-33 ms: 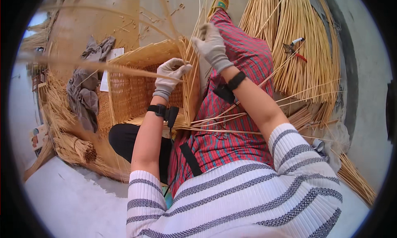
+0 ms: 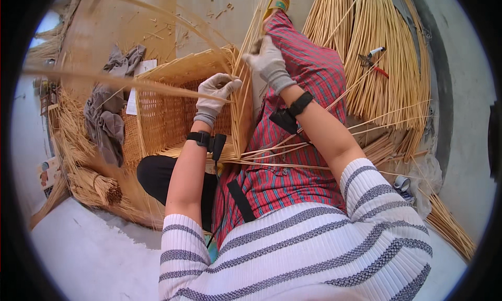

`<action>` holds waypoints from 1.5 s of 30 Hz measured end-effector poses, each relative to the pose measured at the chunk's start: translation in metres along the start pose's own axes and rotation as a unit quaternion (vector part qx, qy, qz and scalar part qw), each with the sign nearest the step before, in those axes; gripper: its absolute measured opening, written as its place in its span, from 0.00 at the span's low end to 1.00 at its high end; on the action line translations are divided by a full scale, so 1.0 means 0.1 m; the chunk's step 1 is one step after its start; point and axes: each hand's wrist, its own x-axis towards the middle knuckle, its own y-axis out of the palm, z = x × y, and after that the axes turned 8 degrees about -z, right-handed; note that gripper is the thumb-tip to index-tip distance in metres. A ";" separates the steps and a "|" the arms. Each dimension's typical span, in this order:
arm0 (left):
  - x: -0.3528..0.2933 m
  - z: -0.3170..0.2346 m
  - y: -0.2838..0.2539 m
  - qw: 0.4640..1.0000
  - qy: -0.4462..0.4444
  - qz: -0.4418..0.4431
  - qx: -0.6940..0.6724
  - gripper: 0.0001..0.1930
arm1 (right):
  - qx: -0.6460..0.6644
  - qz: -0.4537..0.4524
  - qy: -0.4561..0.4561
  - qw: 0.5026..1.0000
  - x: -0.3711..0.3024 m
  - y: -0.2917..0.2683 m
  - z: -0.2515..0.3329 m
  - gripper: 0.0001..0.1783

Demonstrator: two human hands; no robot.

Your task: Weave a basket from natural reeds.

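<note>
Apparently, in the head view, the step in hand is working pale strands (image 2: 130, 82) along the edge of a woven basket (image 2: 157, 110), whose open side lies just below and to the left of the left fingers. The gloved left hand (image 2: 217, 94) is at the near-right rim, thumb and forefinger pinched together on a rod there. The gloved right hand (image 2: 267, 63) is raised beyond and to the right of those fingertips, beside rods that run away from the rim; its fingers are bent but blurred, so I cannot tell whether they grip one. The next move probably calls for a firm left pinch while the right hand guides a rod, minding the springy lengths that sweep out leftward.

Around the fingers, the floor (image 2: 204, 0) beyond them bears scattered offcuts (image 2: 154, 35). Well to their right lie large fans of rods (image 2: 384, 97), with red-and-white-handled shears (image 2: 372, 63) on top. To their left are a crumpled grey cloth (image 2: 104, 112) and white paper (image 2: 138, 86); farther right, past the fans, stands a pale wall (image 2: 465, 65).
</note>
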 end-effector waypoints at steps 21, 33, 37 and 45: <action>0.00 0.03 -0.15 0.982 0.141 0.055 0.116 0.11 | 0.167 -0.084 -0.374 0.908 -0.14 -0.16 0.41 0.24; 0.12 -0.04 -0.10 0.971 0.162 0.070 0.162 0.19 | 0.091 0.023 0.114 0.989 0.68 -0.05 -0.41 0.27; 0.06 -0.14 -0.19 0.913 0.259 0.049 0.312 0.19 | 0.199 0.176 0.252 0.931 -0.47 0.14 -0.42 0.45; 0.08 -0.24 -0.09 0.874 0.297 0.049 0.382 0.26 | 0.338 0.283 0.045 0.896 -1.07 0.17 -0.23 0.62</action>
